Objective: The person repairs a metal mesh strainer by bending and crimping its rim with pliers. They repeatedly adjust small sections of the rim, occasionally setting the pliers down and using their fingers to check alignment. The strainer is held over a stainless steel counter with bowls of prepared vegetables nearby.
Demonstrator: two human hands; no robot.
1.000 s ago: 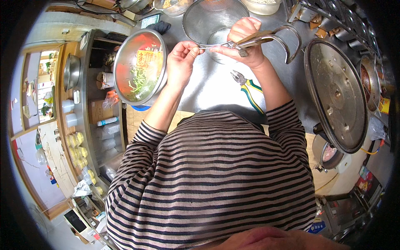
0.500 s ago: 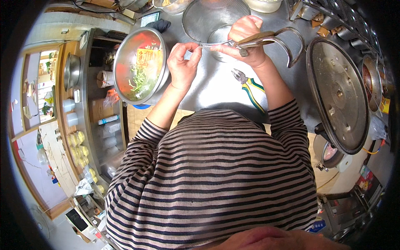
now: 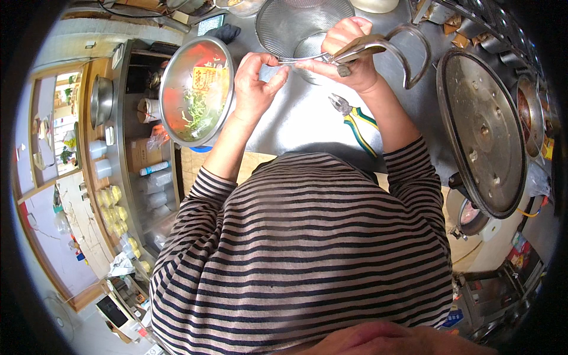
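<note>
My right hand (image 3: 349, 53) grips large metal shears (image 3: 390, 44) by their looped handles, over a steel counter (image 3: 296, 118). My left hand (image 3: 254, 83) pinches a thin wire that runs from the rim of a round wire-mesh strainer (image 3: 302, 23) toward the shears' jaws. The strainer lies just beyond both hands. Pliers with green and yellow handles (image 3: 355, 121) lie on the counter under my right wrist.
A steel bowl (image 3: 198, 89) with green and orange vegetable pieces sits left of my left hand. A big round metal lid (image 3: 482, 130) lies to the right, with a pot (image 3: 532, 115) beyond it. Shelves with cups and bottles (image 3: 118, 195) stand at the left.
Both hands have shifted slightly up and right with the shears and wire; the left hand has turned, its fingers closing on the wire nearer the strainer.
</note>
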